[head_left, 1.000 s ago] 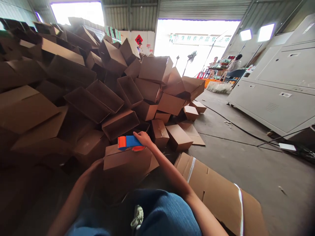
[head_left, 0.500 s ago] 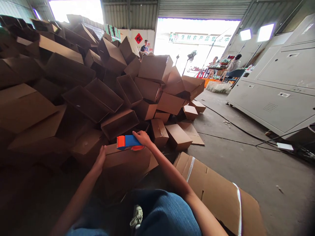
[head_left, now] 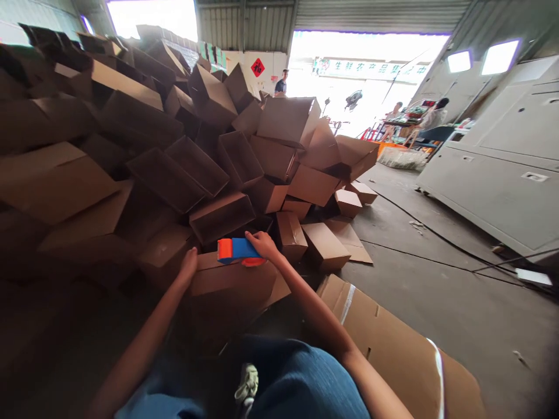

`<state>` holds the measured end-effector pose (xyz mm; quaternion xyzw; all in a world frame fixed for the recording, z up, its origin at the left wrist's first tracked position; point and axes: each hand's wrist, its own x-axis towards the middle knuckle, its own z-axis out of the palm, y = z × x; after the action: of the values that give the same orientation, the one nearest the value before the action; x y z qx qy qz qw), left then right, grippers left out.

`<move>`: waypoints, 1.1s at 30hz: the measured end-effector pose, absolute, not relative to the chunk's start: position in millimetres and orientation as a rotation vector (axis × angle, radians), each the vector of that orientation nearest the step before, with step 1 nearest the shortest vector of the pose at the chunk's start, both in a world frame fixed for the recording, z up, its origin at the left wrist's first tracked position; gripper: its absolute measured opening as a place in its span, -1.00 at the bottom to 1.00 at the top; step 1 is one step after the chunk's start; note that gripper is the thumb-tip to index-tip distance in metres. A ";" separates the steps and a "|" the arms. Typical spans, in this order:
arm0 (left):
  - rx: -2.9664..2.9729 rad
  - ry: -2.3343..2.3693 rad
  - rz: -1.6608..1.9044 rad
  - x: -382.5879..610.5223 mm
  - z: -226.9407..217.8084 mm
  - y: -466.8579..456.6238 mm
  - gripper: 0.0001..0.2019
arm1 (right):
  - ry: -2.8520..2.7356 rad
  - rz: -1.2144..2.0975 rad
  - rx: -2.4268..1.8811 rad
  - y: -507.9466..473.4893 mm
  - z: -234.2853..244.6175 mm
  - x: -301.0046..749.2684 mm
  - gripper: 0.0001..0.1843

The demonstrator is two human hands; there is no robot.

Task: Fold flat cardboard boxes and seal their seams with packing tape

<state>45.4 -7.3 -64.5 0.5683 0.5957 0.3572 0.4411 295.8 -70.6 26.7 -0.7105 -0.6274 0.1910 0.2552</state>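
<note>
In front of my knees stands a brown cardboard box [head_left: 233,288], its top closed. My right hand [head_left: 263,244] is wrapped round the back end of a blue and orange tape dispenser [head_left: 244,248], which rests on the top of that box. The dispenser's orange front end points left along the box. At the box's left end, my left hand [head_left: 189,266] grips the upper edge; some of its fingers are hidden. Whether tape runs from the dispenser to the cardboard I cannot make out.
A tall heap of cardboard boxes [head_left: 209,166] rises ahead and to the left. Strapped flat cardboard [head_left: 393,343] lies beside my right arm. Cables [head_left: 419,259] cross the floor, and a large grey machine [head_left: 493,169] stands right. People [head_left: 280,84] are in the background.
The whole view has shifted a little, so everything appears slightly farther right. My hands and the tape dispenser keep nearly the same place on the box.
</note>
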 end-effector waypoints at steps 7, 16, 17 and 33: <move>1.358 1.726 0.808 55.1 -78.6 -0.5 -0.66 | -1.744 0.547 -1.897 -68.4 32.8 292.9 -0.37; 1.438 1.584 0.880 37.1 -83.0 12.1 -0.60 | -1.739 0.599 -1.973 -65.9 28.9 302.4 -0.34; 1.464 1.555 0.892 34.2 -75.3 15.1 -0.64 | -1.734 0.602 -1.972 -66.8 28.5 303.4 -0.34; 2.012 1.688 0.573 78.6 -53.6 -10.5 -0.65 | -1.817 0.614 -2.097 -69.5 37.0 300.8 -0.18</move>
<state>78.6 -10.5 -53.6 0.7293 0.6118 0.2079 0.2248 300.8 -69.5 37.0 -0.7297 -0.6322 0.2137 0.1490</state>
